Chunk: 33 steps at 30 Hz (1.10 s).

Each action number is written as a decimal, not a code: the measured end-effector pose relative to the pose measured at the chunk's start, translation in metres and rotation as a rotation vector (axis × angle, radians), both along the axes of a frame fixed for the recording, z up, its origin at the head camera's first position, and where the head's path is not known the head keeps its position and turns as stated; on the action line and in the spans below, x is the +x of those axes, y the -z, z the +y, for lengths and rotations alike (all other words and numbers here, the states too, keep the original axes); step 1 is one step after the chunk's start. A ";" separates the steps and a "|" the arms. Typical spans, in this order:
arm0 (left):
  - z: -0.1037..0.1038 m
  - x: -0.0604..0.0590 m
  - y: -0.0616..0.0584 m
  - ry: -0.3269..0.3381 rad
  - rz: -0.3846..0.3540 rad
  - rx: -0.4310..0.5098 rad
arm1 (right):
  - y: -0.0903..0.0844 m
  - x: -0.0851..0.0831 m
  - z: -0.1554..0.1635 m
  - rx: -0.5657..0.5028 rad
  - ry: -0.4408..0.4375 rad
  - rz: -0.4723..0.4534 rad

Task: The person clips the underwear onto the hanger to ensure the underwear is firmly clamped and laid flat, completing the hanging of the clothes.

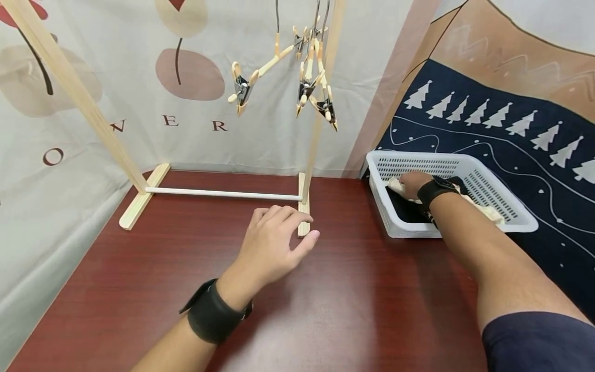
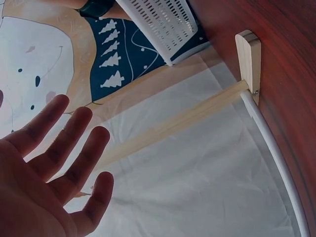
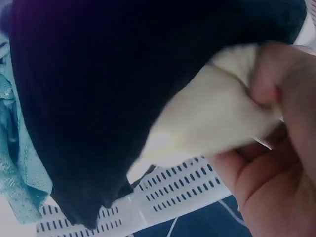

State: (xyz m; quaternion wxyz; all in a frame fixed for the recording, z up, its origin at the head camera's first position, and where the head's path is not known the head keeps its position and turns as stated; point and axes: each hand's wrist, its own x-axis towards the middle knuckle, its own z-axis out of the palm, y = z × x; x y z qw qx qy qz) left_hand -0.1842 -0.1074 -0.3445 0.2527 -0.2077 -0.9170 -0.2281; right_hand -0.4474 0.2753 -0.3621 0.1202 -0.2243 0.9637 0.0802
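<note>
My right hand (image 1: pixel 411 184) reaches into a white plastic basket (image 1: pixel 520 217) at the right of the table. Its fingers (image 3: pixel 276 64) pinch a cream cloth (image 3: pixel 212 113) that lies against a dark navy garment (image 3: pixel 108 94); a teal cloth (image 3: pixel 17 163) shows beside them. My left hand (image 1: pixel 274 240) hovers open over the red-brown table (image 1: pixel 186 289), fingers spread (image 2: pixel 59 148), beside the right foot (image 1: pixel 303 206) of a wooden drying rack. Wooden clip hangers (image 1: pixel 307 77) dangle from the rack above, holding nothing.
The rack's white crossbar (image 1: pixel 223 194) runs low between two wooden feet, the left foot (image 1: pixel 141 199) near the table's left edge. Patterned cloth backdrops (image 1: pixel 162 77) stand close behind and to the right, where a dark blue tree-print fabric (image 1: pixel 511 129) hangs.
</note>
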 end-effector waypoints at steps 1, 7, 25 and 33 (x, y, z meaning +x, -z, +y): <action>0.000 0.000 0.000 0.004 0.001 -0.002 | -0.004 0.002 0.000 -0.016 0.020 0.019; 0.002 0.001 -0.003 0.010 -0.019 -0.007 | -0.038 0.010 0.010 -0.128 0.177 0.111; 0.003 0.004 -0.002 0.004 -0.072 0.012 | -0.155 0.061 -0.024 -0.808 0.259 0.607; 0.002 0.000 -0.002 0.002 -0.097 0.031 | -0.189 0.098 -0.070 -1.139 0.156 0.627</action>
